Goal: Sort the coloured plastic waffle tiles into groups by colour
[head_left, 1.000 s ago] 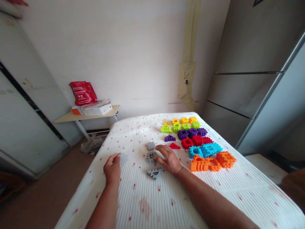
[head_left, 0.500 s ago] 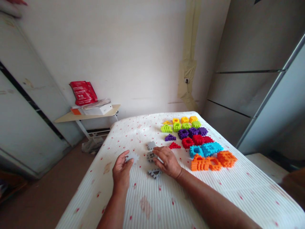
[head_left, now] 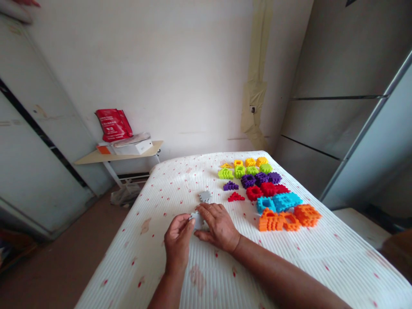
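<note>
A flat grey interlocking building tile (head_left: 197,220) with toothed edges lies between my two hands. My left hand (head_left: 179,231) pinches its left edge between thumb and fingers. From the right, my right hand (head_left: 219,226) closes round the grey pieces, its fingers at the far side and its thumb at the near side. Whatever other grey pieces are under that hand are mostly hidden. Just beyond the hands, a separate grey tile (head_left: 205,196) rests flat on the white ribbed bed cover (head_left: 174,189).
On the right lie rows of coloured pieces: orange (head_left: 270,219), blue (head_left: 286,200), red (head_left: 254,192), purple (head_left: 248,180), green (head_left: 225,174) and yellow (head_left: 250,162). At back left a small table (head_left: 93,157) holds a red bag (head_left: 113,124) and a white box (head_left: 137,147).
My left hand has moved right with its grey tile, bringing it to my right hand. The right hand has shifted slightly nearer. The windowed and arched grey pieces are now covered.
</note>
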### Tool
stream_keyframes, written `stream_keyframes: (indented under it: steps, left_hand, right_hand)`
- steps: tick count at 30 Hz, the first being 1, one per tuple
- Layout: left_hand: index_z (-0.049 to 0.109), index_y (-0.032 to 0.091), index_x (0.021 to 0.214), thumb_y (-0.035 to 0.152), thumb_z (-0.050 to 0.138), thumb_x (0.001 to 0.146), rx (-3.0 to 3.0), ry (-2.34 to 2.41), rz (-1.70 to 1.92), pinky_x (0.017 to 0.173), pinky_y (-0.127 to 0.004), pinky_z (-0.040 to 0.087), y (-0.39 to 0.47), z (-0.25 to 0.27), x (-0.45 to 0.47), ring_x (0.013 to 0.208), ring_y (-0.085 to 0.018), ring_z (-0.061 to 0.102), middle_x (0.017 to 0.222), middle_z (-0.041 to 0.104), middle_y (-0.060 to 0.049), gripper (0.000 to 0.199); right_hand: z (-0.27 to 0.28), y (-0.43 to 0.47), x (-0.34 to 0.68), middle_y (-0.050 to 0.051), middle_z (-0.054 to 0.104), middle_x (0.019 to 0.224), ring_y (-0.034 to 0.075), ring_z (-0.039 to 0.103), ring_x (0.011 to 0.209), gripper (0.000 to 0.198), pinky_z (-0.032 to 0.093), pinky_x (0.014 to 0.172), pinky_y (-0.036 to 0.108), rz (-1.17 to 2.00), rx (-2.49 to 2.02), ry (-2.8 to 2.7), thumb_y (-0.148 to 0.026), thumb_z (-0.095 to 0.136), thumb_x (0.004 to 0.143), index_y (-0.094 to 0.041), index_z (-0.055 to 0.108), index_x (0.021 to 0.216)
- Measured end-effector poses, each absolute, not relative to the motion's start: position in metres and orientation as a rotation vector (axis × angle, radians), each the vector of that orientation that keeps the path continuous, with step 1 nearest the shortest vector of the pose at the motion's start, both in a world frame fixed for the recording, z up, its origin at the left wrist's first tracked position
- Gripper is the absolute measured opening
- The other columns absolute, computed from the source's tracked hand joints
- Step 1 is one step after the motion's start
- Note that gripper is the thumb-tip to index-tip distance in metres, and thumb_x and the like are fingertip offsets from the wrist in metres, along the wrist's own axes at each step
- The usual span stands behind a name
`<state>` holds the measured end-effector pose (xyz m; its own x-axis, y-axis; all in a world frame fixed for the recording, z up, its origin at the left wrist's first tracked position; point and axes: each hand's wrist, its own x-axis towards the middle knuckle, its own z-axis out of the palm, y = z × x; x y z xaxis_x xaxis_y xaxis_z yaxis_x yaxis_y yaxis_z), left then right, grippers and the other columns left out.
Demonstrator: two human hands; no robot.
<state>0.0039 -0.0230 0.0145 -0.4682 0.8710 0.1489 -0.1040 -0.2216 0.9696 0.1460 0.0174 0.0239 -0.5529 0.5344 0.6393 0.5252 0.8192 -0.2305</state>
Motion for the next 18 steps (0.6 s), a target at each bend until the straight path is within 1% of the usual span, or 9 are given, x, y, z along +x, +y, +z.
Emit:
stream_keyframes:
  steps: [2, 4, 7, 9, 11, 15, 18]
  left_hand:
    - [0.059, 0.017, 0.077, 0.032, 0.073, 0.065, 0.969, 1.315, 1.772, 0.057, -0.018, 0.043, -0.023, 0.013, 0.003, 0.060, -0.009, 0.055, 0.064, 0.063, 0.003, 0.024]
    - [0.056, 0.018, 0.074, 0.032, 0.073, 0.066, 0.969, 1.305, 1.779, 0.054, -0.017, 0.039, -0.022, 0.011, 0.002, 0.056, -0.007, 0.050, 0.060, 0.058, 0.005, 0.023]
    - [0.054, 0.019, 0.073, 0.032, 0.071, 0.068, 0.966, 1.288, 1.786, 0.053, -0.016, 0.037, -0.021, 0.010, 0.000, 0.054, -0.006, 0.046, 0.058, 0.054, 0.007, 0.023]
    - [0.053, 0.019, 0.072, 0.033, 0.071, 0.068, 0.965, 1.276, 1.789, 0.053, -0.017, 0.036, -0.020, 0.009, 0.000, 0.054, -0.006, 0.046, 0.057, 0.052, 0.007, 0.023]
    - [0.055, 0.018, 0.073, 0.033, 0.071, 0.068, 0.963, 1.272, 1.792, 0.056, -0.018, 0.039, -0.019, 0.009, -0.001, 0.056, -0.007, 0.048, 0.059, 0.055, 0.006, 0.023]
    - [0.059, 0.017, 0.079, 0.036, 0.067, 0.072, 0.948, 1.296, 1.809, 0.069, -0.025, 0.045, -0.017, 0.007, -0.004, 0.067, -0.012, 0.059, 0.070, 0.065, 0.000, 0.022]
    - [0.059, 0.017, 0.079, 0.036, 0.065, 0.074, 0.919, 1.334, 1.852, 0.070, -0.027, 0.045, -0.014, 0.005, -0.009, 0.066, -0.013, 0.059, 0.070, 0.067, -0.001, 0.020]
  right_hand:
    - [0.025, 0.016, 0.145, 0.017, 0.053, 0.127, 0.028, 0.050, 0.108, 0.067, 0.041, 0.084, 0.042, 0.006, -0.784, -2.268, -0.045, 0.063, 0.078, -0.014, 0.041, 0.134]
    - [0.026, 0.014, 0.144, 0.017, 0.052, 0.128, 0.028, 0.049, 0.109, 0.064, 0.041, 0.085, 0.041, -0.008, -0.759, -2.266, -0.040, 0.061, 0.080, -0.014, 0.040, 0.134]
    - [0.030, 0.011, 0.144, 0.015, 0.055, 0.124, 0.027, 0.050, 0.108, 0.055, 0.041, 0.084, 0.040, -0.005, -0.695, -2.264, -0.035, 0.059, 0.082, -0.015, 0.044, 0.131]
    - [0.032, 0.010, 0.144, 0.014, 0.057, 0.120, 0.026, 0.051, 0.105, 0.053, 0.042, 0.084, 0.040, 0.029, -0.677, -2.264, -0.035, 0.060, 0.081, -0.015, 0.047, 0.128]
    - [0.034, 0.013, 0.146, 0.013, 0.059, 0.117, 0.026, 0.052, 0.103, 0.052, 0.042, 0.084, 0.041, 0.070, -0.663, -2.266, -0.035, 0.061, 0.080, -0.016, 0.048, 0.127]
    - [0.039, 0.034, 0.158, 0.013, 0.059, 0.116, 0.026, 0.052, 0.105, 0.051, 0.043, 0.088, 0.044, 0.155, -0.725, -2.122, -0.030, 0.063, 0.078, -0.018, 0.049, 0.125]
    - [0.048, 0.058, 0.174, 0.012, 0.060, 0.115, 0.026, 0.053, 0.107, 0.049, 0.043, 0.093, 0.044, 0.236, -0.919, -1.913, -0.025, 0.065, 0.074, -0.019, 0.053, 0.121]
